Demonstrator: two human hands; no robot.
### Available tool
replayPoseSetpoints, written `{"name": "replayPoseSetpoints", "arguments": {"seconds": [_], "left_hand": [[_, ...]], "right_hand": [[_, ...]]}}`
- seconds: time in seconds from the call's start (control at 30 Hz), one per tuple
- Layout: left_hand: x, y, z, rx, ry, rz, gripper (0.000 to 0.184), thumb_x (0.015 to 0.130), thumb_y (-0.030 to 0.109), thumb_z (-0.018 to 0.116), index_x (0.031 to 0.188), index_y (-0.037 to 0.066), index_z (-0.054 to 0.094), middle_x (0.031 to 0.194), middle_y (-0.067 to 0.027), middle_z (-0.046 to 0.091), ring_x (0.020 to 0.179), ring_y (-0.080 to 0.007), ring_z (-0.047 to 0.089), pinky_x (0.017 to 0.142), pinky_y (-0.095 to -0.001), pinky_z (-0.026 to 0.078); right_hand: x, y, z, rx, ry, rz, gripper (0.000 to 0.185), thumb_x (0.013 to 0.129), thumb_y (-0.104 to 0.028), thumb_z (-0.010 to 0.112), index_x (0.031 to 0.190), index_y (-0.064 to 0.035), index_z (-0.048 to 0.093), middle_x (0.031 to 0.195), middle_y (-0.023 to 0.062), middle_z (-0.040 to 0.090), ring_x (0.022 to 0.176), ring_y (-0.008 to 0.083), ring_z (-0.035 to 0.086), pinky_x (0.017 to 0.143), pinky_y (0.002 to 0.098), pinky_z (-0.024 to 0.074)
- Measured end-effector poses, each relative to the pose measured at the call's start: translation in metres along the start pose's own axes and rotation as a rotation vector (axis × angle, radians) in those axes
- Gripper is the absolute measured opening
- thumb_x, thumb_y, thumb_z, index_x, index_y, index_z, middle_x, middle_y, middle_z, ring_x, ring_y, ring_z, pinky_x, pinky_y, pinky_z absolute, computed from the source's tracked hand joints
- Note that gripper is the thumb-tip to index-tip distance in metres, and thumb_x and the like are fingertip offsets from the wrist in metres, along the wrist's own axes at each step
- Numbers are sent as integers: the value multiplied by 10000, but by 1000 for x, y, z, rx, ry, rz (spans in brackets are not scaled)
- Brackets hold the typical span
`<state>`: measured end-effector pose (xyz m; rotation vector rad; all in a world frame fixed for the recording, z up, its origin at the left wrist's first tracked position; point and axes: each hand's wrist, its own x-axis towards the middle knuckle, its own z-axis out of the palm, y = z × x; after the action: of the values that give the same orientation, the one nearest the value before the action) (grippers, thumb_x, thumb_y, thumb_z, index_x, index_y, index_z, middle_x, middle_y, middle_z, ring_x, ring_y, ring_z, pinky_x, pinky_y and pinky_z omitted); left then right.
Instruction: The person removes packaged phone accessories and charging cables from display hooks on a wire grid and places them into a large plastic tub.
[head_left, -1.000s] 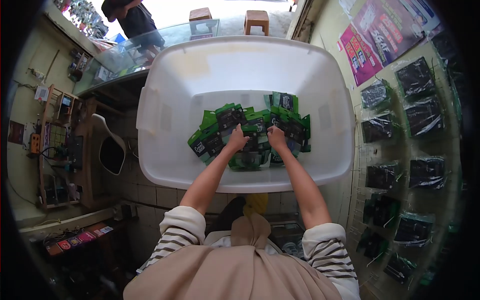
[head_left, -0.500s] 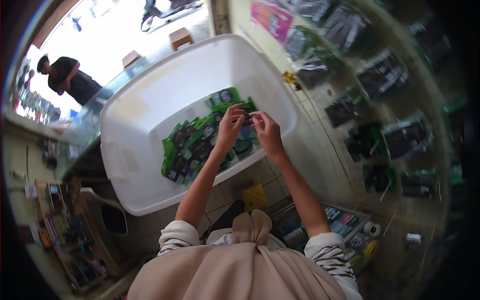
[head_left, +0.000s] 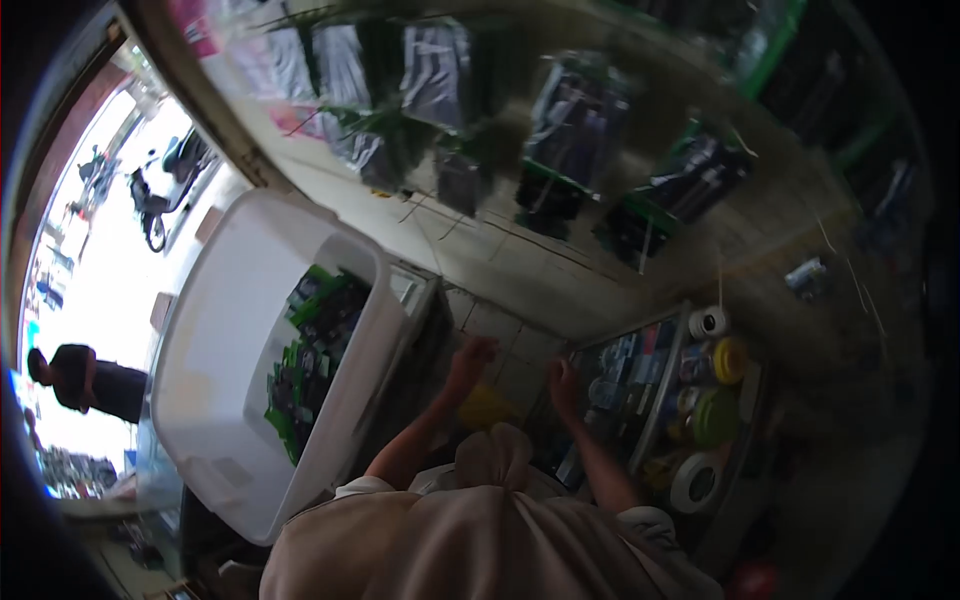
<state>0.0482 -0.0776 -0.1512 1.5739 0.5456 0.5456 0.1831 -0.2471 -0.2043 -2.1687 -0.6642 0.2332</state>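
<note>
My left hand [head_left: 472,362] is in the air in front of my body, to the right of a large white plastic tub [head_left: 205,350]. Its fingers look loosely bent and apart, with nothing visible in them. My right hand [head_left: 564,385] is held up beside the left edge of a glass-topped display case [head_left: 632,365]; blur and dim light hide how its fingers lie. Inside the tub lie many green-and-black packets [head_left: 318,340], away from both hands.
Dark items in clear packaging [head_left: 575,120] hang along the wall. A yellow-lidded jar [head_left: 730,360], a green-lidded jar [head_left: 714,418] and a white roll [head_left: 696,483] stand on the case's right side. Outside the doorway are a person [head_left: 85,380] and a motorbike [head_left: 165,185].
My view has swung right, so the tub now appears at the left and the display case at the right. Both hands have moved from above the packets to outside the tub.
</note>
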Motion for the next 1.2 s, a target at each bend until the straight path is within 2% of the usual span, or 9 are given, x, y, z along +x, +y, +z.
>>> {"name": "replayPoseSetpoints", "arguments": {"seconds": [0.17,0.33,0.43,0.53,0.7,0.77,0.93,1.0,1.2], "left_hand": [[-83,-129,-30,572,-34,-322,228,775,219,501,924,57,564,896,-163,573,848,-308,553,708,-370,441],[-105,-115,-43,656,-59,-382,218,777,203,494,928,64,567,886,-140,584,838,-291,564,713,-364,441],[-79,-109,-33,632,-116,-391,215,778,168,497,959,66,552,880,-129,584,822,-264,573,700,-348,447],[-35,-111,-12,518,-237,-295,218,777,132,502,982,69,539,872,-118,583,799,-241,579,689,-327,450],[94,-49,80,206,-309,53,190,782,89,506,965,46,531,850,-100,583,811,-199,577,675,-307,455],[132,41,112,243,-317,82,235,778,69,513,1010,34,498,894,-113,563,823,-223,568,703,-326,453],[223,68,166,192,-171,441,421,757,61,545,1129,1,356,1091,-183,432,1002,-333,438,835,-374,383],[246,65,181,346,13,524,477,742,63,560,1150,-9,323,1108,-222,389,1037,-388,368,864,-407,331],[266,63,192,247,-74,543,508,720,50,567,1158,-7,316,1084,-238,385,1000,-408,373,834,-426,318]], "right_hand": [[-122,136,-44,-277,-245,387,280,822,-294,416,924,-81,567,838,150,573,813,315,553,718,391,420],[-194,301,3,225,-327,705,265,800,-288,443,880,-69,571,840,148,569,769,290,556,711,384,426],[-163,232,-20,-222,-251,485,274,789,-300,464,871,-61,569,818,142,572,765,285,555,706,387,427],[-99,113,-62,-3,-190,662,327,821,-312,425,983,-51,540,931,162,566,899,280,541,756,375,415],[25,85,-78,243,-18,335,344,831,-313,452,1037,-44,510,997,119,526,958,231,504,803,337,395],[82,49,-106,256,111,198,382,840,-327,457,1088,-36,470,1033,110,507,997,220,479,836,327,376],[195,-5,-136,504,431,-115,436,840,-291,480,1171,-27,375,1117,131,449,1041,239,448,859,342,355],[216,-17,-140,446,446,-99,417,841,-265,485,1163,-24,378,1093,125,457,1017,230,458,851,333,359],[240,-18,-134,547,441,-92,322,844,-211,488,1090,-16,415,995,104,482,909,194,494,779,306,391]]}}
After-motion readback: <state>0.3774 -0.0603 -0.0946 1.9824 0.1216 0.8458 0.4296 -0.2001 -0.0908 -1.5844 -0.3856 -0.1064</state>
